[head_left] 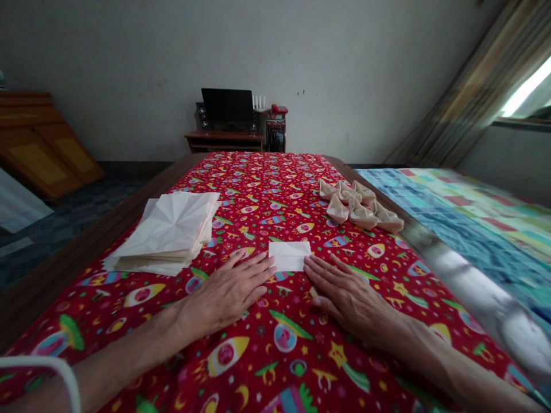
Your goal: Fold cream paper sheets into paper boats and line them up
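Observation:
A small folded piece of white paper (pixel 290 256) lies flat on the red patterned cloth (pixel 275 198). My left hand (pixel 235 284) rests palm down with fingers stretched out, its fingertips at the paper's left edge. On the other side, my right hand (pixel 344 289) lies flat too, its fingertips touching the right edge. To the left sits a stack of creased white paper sheets (pixel 172 221), the top one marked with fold lines spreading from its middle. Several folded paper boats (pixel 361 212) in a beige tone stand grouped at the right.
The cloth covers a long table with a dark wooden edge (pixel 26 310). Beyond it a monitor (pixel 228 106) stands on a small desk (pixel 224 137), with a red telephone (pixel 279 109) beside it. A bed (pixel 465 212) is along the right and a wooden cabinet (pixel 38 143) at left.

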Demonstrator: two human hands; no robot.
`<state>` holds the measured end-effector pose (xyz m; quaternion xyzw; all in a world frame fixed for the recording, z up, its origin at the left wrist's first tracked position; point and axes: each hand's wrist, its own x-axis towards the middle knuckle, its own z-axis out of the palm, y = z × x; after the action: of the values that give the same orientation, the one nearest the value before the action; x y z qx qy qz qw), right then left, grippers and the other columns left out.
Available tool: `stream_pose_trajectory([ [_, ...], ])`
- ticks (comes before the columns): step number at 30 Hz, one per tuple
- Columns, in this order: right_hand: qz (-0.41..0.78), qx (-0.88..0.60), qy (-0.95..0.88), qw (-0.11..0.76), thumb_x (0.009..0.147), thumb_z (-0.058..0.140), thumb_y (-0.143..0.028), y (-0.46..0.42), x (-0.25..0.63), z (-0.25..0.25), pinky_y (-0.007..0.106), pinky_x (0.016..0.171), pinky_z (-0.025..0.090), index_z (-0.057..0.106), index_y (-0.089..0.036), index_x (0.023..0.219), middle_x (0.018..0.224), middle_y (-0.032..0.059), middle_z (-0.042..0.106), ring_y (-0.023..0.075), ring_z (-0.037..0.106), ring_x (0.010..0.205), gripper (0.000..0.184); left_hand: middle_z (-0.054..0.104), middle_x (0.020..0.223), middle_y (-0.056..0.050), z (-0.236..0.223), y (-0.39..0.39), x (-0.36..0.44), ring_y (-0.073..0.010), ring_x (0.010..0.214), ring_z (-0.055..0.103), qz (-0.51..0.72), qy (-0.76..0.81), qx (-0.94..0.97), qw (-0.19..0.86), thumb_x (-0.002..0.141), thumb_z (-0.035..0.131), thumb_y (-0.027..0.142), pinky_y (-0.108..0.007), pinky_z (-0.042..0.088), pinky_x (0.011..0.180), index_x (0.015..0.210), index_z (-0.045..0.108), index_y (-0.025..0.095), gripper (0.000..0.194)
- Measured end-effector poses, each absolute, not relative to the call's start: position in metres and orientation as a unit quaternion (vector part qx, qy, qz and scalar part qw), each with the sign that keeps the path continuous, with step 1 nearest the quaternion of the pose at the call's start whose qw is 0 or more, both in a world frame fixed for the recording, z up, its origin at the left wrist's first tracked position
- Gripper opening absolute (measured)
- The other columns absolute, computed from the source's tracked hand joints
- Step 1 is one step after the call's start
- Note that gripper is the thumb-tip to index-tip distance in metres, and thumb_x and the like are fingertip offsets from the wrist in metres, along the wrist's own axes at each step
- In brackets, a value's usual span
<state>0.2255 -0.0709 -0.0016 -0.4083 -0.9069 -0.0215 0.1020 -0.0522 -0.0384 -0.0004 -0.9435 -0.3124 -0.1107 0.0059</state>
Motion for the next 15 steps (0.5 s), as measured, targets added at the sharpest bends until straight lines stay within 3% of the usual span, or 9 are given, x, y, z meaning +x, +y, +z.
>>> stream_pose_trajectory([
  [4,-0.034,-0.438,-0.887,0.144,0.095,0.038,-0.033,-0.072,0.226,-0.002,0.046,0.103,0.037,0.053,-0.017,0.129,0.134,0.0116,0.051,0.0249,0.046,0.125,0.04,0.056,0.13,-0.003,0.002,-0.036,-0.051,-0.0183,0.126,0.047,-0.154,-0.314,-0.937,0.001,0.095,0.039,0.028,-0.041,0.031,0.109,0.125,0.055,0.024,0.034],
  [7,-0.022,-0.474,-0.862,0.181,0.095,0.037,-0.031,-0.064,0.226,0.001,0.039,0.088,0.046,0.065,-0.019,0.104,0.109,0.0105,0.067,0.0226,0.06,0.102,0.031,0.068,0.111,-0.006,0.003,-0.025,-0.043,-0.0179,0.109,0.06,-0.226,-0.315,-0.922,-0.013,0.094,0.041,0.025,-0.038,0.043,0.1,0.109,0.065,0.018,0.029],
  [9,-0.015,-0.507,-0.838,0.203,0.094,0.04,-0.035,-0.056,0.225,0.002,0.034,0.076,0.047,0.064,-0.02,0.093,0.091,0.0093,0.068,0.0201,0.062,0.085,0.028,0.069,0.106,-0.007,0.005,-0.015,-0.035,-0.0175,0.106,0.061,-0.266,-0.309,-0.913,-0.023,0.093,0.043,0.023,-0.035,0.047,0.097,0.104,0.066,0.016,0.027],
  [12,-0.002,-0.54,-0.813,0.219,0.09,0.047,-0.044,-0.041,0.223,0.0,0.028,0.065,0.043,0.059,-0.02,0.092,0.085,0.008,0.065,0.0179,0.059,0.074,0.027,0.06,0.124,-0.009,0.004,-0.001,-0.024,-0.0185,0.119,0.052,-0.281,-0.312,-0.907,-0.026,0.092,0.044,0.022,-0.036,0.042,0.104,0.114,0.061,0.015,0.029],
  [15,0.038,-0.576,-0.784,0.228,0.084,0.052,-0.048,-0.028,0.219,-0.006,0.025,0.058,0.04,0.055,-0.02,0.09,0.084,0.0049,0.063,0.0159,0.057,0.07,0.029,0.045,0.14,-0.011,-0.002,0.009,-0.017,-0.0198,0.131,0.04,-0.272,-0.324,-0.905,-0.047,0.091,0.047,0.026,-0.039,0.037,0.108,0.134,0.043,0.015,0.045],
])
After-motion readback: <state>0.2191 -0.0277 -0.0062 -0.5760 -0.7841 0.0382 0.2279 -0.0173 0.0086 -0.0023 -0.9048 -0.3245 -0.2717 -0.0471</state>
